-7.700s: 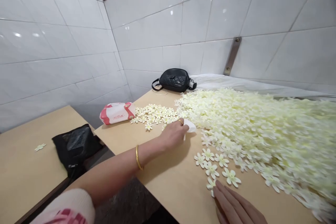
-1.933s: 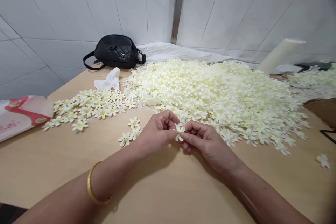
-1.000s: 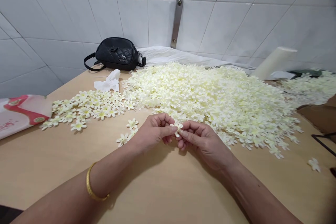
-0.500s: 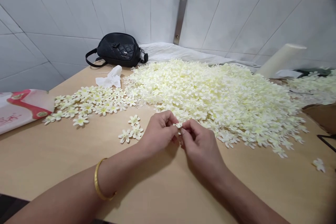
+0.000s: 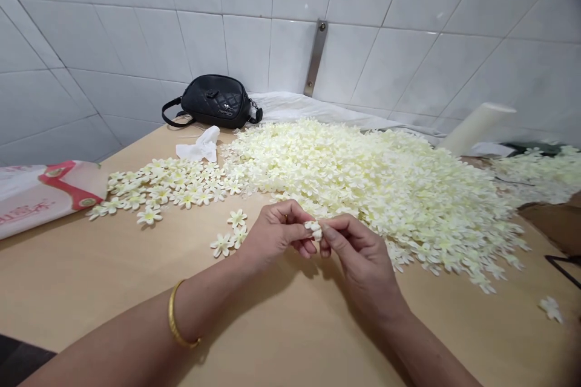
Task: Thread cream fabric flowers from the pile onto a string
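A small white artificial flower is pinched between my two hands, just in front of a large pile of the same flowers. My left hand grips it from the left with thumb and forefinger closed. From the other side, the thumb and forefinger of my right hand close on it too. Fingers cover part of the flower, so its full shape is hidden. Beside my left wrist lie a few loose flowers, and farther left a flat cluster of flowers with yellow centres spreads over the wooden table.
A black quilted bag rests at the back by the tiled wall, near a crumpled white tissue. A pink-and-white bag lies at the left edge. A pale roll leans behind the pile. One stray flower sits far right.
The view has tilted up a little, so everything sits lower in the frame. My fingers have shifted on the flower, which now shows more between the fingertips.
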`<action>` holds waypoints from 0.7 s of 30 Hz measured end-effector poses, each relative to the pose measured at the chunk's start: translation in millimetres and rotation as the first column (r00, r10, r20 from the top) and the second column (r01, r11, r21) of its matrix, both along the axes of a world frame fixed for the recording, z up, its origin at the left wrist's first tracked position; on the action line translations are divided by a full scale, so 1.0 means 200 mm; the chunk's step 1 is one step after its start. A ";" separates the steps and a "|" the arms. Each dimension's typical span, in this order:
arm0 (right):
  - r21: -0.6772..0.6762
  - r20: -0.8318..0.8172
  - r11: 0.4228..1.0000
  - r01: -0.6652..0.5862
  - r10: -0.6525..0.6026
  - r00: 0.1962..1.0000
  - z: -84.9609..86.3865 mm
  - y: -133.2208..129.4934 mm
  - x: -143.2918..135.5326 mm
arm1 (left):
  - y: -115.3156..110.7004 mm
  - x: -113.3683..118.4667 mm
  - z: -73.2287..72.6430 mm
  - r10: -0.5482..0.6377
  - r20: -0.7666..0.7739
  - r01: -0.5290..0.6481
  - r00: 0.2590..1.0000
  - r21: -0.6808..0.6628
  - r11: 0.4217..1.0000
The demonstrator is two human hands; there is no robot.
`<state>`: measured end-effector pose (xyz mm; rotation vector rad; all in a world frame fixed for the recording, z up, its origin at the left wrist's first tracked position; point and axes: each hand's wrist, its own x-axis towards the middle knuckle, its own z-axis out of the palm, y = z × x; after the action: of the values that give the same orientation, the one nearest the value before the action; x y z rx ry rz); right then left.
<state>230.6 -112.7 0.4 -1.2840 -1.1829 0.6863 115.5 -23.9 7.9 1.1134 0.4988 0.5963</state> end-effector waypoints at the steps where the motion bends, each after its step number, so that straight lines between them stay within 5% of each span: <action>1: -0.029 -0.136 0.999 -0.036 0.031 0.990 0.00 0.00 0.01 | 0.00 0.00 0.01 -0.029 -0.009 0.029 1.000 0.017 0.999; 7: -0.132 -0.387 0.979 -0.158 0.096 0.917 0.00 0.02 0.04 | -0.02 -0.01 0.02 -0.076 -0.065 0.081 0.995 0.088 0.993; 14: -0.156 -0.499 0.942 -0.298 0.185 0.847 0.02 0.03 0.03 | -0.05 -0.01 0.03 0.048 -0.114 -0.022 0.992 0.216 0.976; 17: -0.160 -0.453 0.937 -0.309 0.209 0.866 0.01 0.02 0.01 | -0.06 -0.01 0.03 0.097 -0.104 -0.066 0.990 0.267 0.961; 21: -0.193 -0.271 0.969 -0.155 0.099 0.958 0.01 0.01 0.00 | -0.05 0.01 0.03 0.090 -0.153 -0.048 0.984 0.260 0.964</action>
<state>230.6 -110.0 2.8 -1.2553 -1.0020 1.0671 116.8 -34.9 14.6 1.4027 0.6169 0.6458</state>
